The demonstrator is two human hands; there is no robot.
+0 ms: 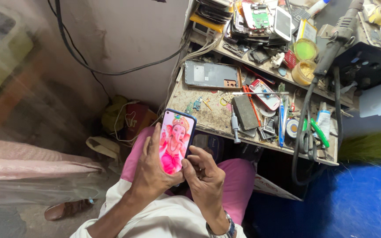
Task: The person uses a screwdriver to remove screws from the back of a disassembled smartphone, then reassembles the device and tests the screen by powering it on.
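The phone sits upright over the person's lap, just in front of the cluttered tabletop, its lit screen showing a pink and orange picture. The left hand wraps around its left edge and back, thumb lying along the side, while the right hand curls at the lower right corner with a fingertip touching the screen's edge. It looks light, thin and stiff, with a smooth glass face that is likely slippery and could crack if dropped; the dark rim along the 2 long sides seems the safest place to grip. The phone's back and lower end are hidden by the palms, the left fingers behind it cannot be seen, and the loose parts on the tabletop are too small to identify.
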